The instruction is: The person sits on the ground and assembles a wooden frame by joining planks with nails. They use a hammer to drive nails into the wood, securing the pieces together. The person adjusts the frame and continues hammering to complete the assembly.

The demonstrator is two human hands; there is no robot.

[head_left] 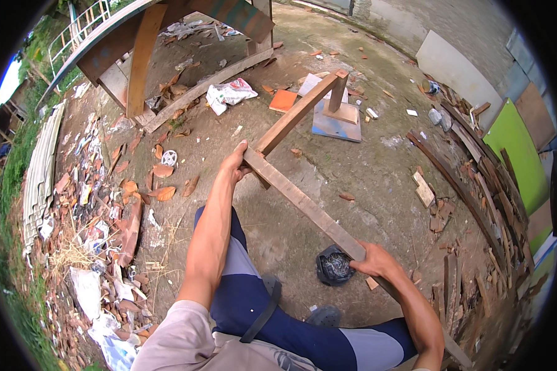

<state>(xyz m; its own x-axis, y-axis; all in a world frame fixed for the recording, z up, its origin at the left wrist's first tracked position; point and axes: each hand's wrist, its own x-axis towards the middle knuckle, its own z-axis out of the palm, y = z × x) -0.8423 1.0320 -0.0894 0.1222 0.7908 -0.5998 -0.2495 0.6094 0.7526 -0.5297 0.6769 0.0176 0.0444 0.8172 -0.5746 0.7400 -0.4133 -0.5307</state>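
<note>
A wooden frame (306, 204) of joined battens is held out in front of me. My left hand (234, 162) grips it at the corner where a long batten meets a shorter one, thumb on top. Farther down the long batten my right hand (376, 260) is wrapped around it. The shorter batten (300, 116) runs away from me to a small upright piece (338, 93), above a wood block on a grey-blue board (336, 123). Below my right hand, a black container (333, 275) of what look like nails stands on the ground.
A large wooden table-like structure (210, 86) stands at the far left, near a white plastic bag (230, 94). Litter and dry leaves lie along the left, beside corrugated sheets (42, 176). Long wooden strips (458, 182) and a green panel (517, 161) line the right.
</note>
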